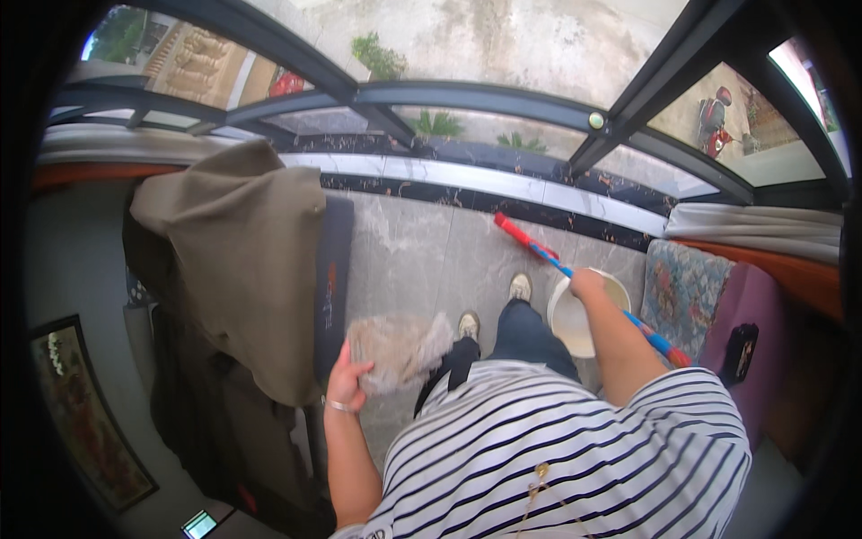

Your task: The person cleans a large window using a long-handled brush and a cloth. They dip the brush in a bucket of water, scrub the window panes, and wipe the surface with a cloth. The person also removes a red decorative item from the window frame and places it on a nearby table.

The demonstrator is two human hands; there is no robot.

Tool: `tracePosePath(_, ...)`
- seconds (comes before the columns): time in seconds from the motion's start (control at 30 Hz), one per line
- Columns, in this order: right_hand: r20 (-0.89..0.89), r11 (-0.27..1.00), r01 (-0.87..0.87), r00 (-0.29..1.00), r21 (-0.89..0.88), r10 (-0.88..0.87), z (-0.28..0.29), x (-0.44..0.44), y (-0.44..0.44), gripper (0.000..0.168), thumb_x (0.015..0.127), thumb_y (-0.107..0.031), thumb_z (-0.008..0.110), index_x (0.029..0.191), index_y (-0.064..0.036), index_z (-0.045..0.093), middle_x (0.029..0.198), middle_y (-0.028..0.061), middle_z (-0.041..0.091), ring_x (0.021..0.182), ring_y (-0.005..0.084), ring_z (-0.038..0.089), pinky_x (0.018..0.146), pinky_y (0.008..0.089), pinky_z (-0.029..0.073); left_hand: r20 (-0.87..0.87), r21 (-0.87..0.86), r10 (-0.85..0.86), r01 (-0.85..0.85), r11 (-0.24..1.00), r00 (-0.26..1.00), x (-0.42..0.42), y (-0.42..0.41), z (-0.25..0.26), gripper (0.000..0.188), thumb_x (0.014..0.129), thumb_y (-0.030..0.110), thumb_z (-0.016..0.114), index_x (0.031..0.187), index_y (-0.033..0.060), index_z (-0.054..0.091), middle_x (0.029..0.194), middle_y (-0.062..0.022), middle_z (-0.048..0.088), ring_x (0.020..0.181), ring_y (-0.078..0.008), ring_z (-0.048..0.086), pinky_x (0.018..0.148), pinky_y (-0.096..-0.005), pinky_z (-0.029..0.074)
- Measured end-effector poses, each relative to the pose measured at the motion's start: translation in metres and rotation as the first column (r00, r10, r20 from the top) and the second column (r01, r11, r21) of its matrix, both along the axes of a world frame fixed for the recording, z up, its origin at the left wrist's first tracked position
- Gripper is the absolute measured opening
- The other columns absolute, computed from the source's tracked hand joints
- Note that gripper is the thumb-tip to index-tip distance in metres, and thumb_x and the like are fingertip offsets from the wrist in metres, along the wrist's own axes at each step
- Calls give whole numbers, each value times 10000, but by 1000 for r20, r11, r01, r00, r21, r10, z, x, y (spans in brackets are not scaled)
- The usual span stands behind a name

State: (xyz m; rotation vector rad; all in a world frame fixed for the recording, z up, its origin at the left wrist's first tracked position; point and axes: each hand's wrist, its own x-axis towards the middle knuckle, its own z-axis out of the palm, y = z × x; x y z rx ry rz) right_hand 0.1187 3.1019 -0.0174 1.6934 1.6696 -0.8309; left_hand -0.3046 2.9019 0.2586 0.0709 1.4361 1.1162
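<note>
My left hand (347, 384) grips the edge of a crumpled, translucent bundle (397, 350), perhaps a plastic bag, greyish-brown inside and somewhat blurred. On the right, my right hand (588, 283) is closed around a blue and red patterned pole (643, 329). The pole slants down to a red tool head (518, 236) near the floor by the window; whether it is a broom or a squeegee is not clear. Below my right hand and forearm stands a white bucket (562, 310), partly hidden by them, with a pale interior.
A brown cloth (242, 249) covers a large piece of furniture at left, beside a dark panel (335, 269). A white and black sill (471, 175) runs under the framed windows. At right is a purple seat (741, 316) with a floral quilted cover (683, 290). My shoes (520, 288) rest on grey tiles (404, 249).
</note>
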Motion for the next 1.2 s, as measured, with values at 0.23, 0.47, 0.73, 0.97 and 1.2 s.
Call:
tracePosePath(0.23, -234, 936, 293, 941, 194, -246, 146, 126, -197, 397, 660, -341, 721, 987, -139, 619, 839, 151, 649, 814, 345, 622, 712, 424, 481, -1, 40, -253, 253, 967, 967, -58, 29, -22, 910, 575, -160, 385, 1433, 104, 245, 1354, -110, 414, 1222, -245, 433, 890, -282, 436)
tracePosePath(0.47, -558, 662, 723, 472, -197, -682, 208, 124, -316, 248, 712, -256, 734, 762, -91, 556, 641, 25, 538, 604, 101, 529, 536, 294, 410, -44, 128, -544, 544, 829, 838, -88, 71, 2, 940, 515, -148, 421, 1412, 97, 286, 1309, -96, 454, 1199, -240, 453, 937, -302, 415)
tracePosePath(0.73, -638, 653, 737, 589, 172, -497, 216, 27, -412, 325, 770, -354, 679, 727, -55, 560, 566, 96, 523, 516, 212, 511, 509, 341, 389, -141, 32, -830, 840, 541, 540, -76, 113, 28, 866, 566, -99, 440, 1395, 117, 318, 1201, -85, 503, 1115, -261, 488, 906, -312, 435)
tracePosePath(0.97, -504, 759, 556, 788, 339, -352, 217, 31, -479, 383, 751, -484, 646, 761, -106, 591, 635, 144, 583, 620, 347, 579, 569, 421, 434, -193, -134, -974, 981, 144, 116, 24, 108, 117, 850, 588, -100, 417, 1403, 122, 324, 1226, -109, 501, 1121, -217, 506, 890, -283, 458)
tracePosePath(1.2, -526, 716, 532, 807, 451, -268, 180, 41, -438, 439, 749, -542, 621, 716, -109, 552, 646, 144, 601, 643, 357, 594, 583, 456, 449, -443, -746, -640, 654, -124, -627, 158, 78, 187, 796, 650, -63, 452, 1403, 174, 350, 1085, -126, 600, 979, -200, 572, 824, -273, 464)
